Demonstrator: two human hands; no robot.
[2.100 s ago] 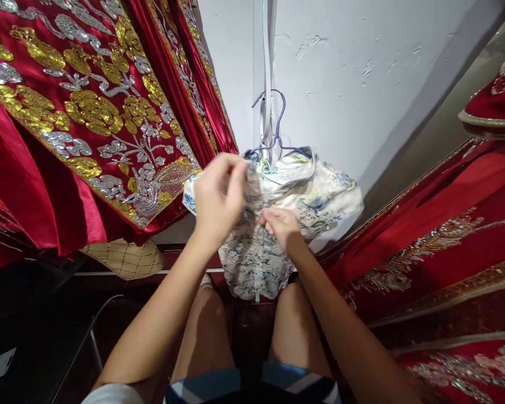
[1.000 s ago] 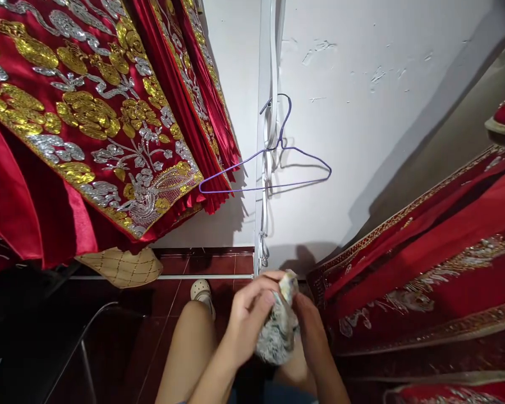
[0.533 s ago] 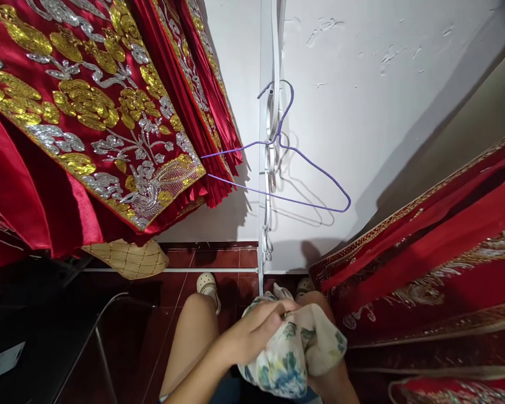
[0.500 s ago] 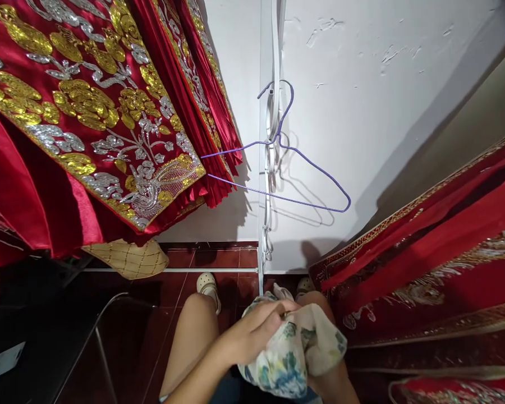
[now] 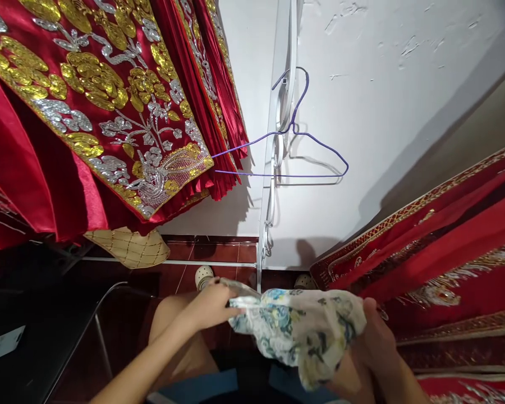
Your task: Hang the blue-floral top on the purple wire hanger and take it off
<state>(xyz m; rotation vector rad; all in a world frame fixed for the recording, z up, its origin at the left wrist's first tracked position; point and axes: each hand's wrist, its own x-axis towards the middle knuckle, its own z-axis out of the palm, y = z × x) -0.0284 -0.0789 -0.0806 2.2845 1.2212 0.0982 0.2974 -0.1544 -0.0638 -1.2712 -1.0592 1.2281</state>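
Observation:
A crumpled floral cloth (image 5: 307, 325), cream with blue and green flowers, is stretched between my hands above my lap. My left hand (image 5: 214, 303) is closed on its left end. At the other end my right hand (image 5: 376, 336) grips the cloth's edge, thumb on top and the other fingers mostly hidden. Whether the cloth is a garment I cannot tell. Beyond it, a purple wire hanger (image 5: 315, 175) hangs from a white metal rack (image 5: 280, 101), its left end behind red fabric.
Red garments with gold and silver embroidery (image 5: 92, 84) hang at the left. More red embroidered garments (image 5: 458, 247) are on the right. A black table (image 5: 37, 325) stands at lower left, above a red tiled floor (image 5: 180, 275). A white wall (image 5: 387, 95) is behind the rack.
My hands have moved apart and the bunched cloth is now spread sideways between them. My right hand has come into view at the right. The hanger has tilted to nearly level.

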